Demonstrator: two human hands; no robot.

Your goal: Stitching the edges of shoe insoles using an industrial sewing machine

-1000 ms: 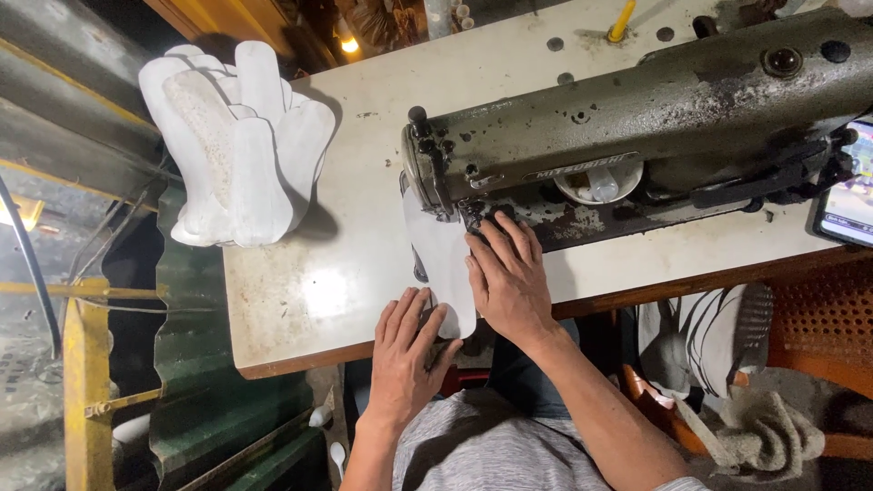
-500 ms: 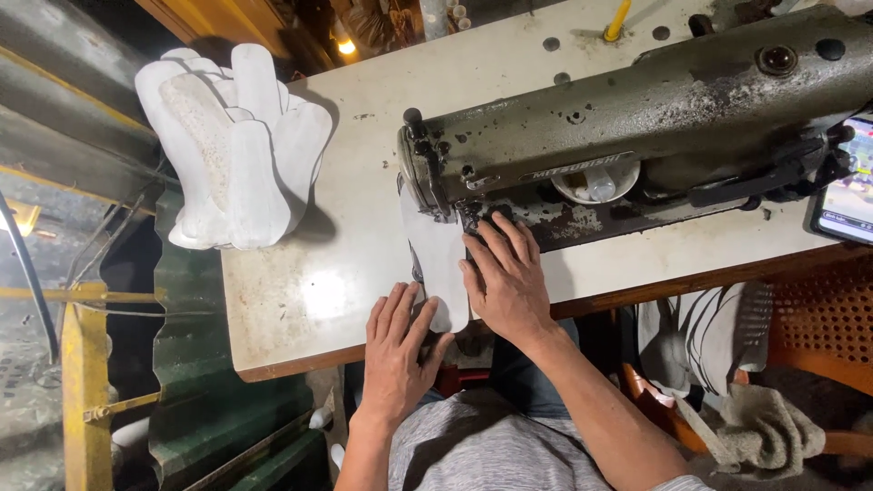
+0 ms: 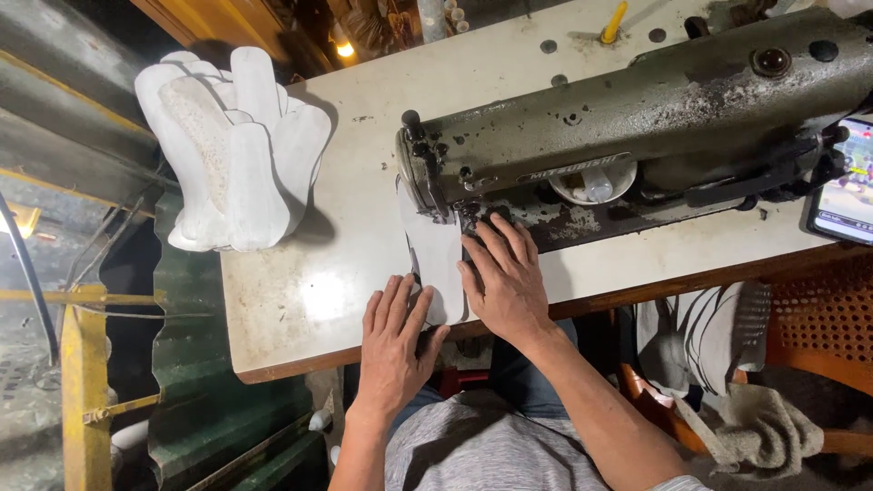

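Nearest the camera, the left hand [image 3: 393, 341] lies flat with fingers spread at the table's front edge, its fingertips pressing the near end of a white, elongated, sole-shaped piece of material [image 3: 436, 264]. Just to its 2 o'clock, the right hand [image 3: 503, 277] also lies flat, palm down on the piece's right edge, fingers reaching toward the needle area; neither hand grips, both only press. The piece lies on the worn cream tabletop [image 3: 309, 291] with its long axis running from 6 to 12 o'clock, its far end tucked under the head of the grimy grey-green industrial sewing machine [image 3: 637, 127]. Compared with half a second ago, the hands and piece sit in much the same place, the left hand a touch closer to the right. Farther off, at 10 o'clock, a stack of white sole-shaped cut pieces [image 3: 232, 150] stands at the table's left corner. At 3 o'clock a phone screen [image 3: 846, 205] glows.
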